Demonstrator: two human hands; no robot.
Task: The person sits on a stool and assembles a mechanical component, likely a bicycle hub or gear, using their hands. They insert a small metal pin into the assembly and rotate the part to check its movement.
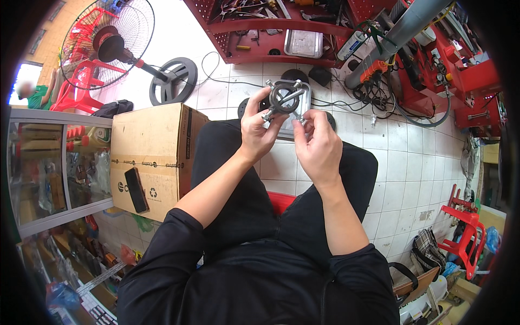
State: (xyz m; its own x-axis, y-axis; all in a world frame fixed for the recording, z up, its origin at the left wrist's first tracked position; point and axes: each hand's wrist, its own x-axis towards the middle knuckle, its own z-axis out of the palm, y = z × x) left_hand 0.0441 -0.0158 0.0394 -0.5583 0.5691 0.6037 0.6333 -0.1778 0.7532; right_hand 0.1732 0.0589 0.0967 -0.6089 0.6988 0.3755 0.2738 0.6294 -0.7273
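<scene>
In front of my knees, my left hand [257,125] is closed on a dark ring-shaped metal part [274,105] with several silver bolts standing around its edge. The fingers grip it from the left and below. My right hand [319,145] pinches a silver bolt [301,119] at the part's lower right side. A rectangular metal tray [306,97] lies on the floor beneath, partly hidden by the part and both hands.
A cardboard box [143,135] with a black phone [136,189] stands at the left beside a glass cabinet [38,168]. A standing fan [111,47] is at the far left. Ahead is a red tool cart [271,24]; cables [374,97] cross the tiled floor.
</scene>
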